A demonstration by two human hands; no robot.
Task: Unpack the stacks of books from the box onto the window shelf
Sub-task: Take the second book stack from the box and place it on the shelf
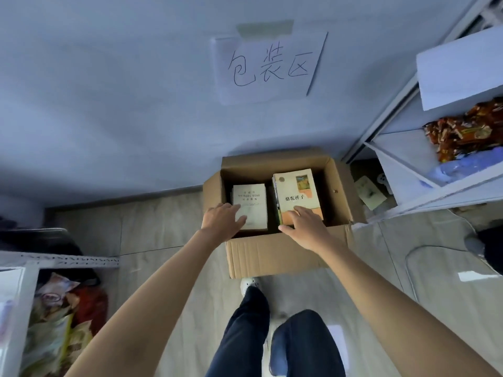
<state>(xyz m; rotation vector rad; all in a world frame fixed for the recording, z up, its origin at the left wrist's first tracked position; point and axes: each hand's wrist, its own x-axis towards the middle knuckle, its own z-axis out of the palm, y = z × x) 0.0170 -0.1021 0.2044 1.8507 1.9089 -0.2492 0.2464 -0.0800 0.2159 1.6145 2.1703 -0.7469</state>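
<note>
Lying flat, books [298, 195] lengthwise toward wall [109, 104]

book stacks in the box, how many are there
2. A lower stack on the box's left under the left hand, and a taller stack on its right under the right hand. Books beneath the top covers can't be counted.
</note>
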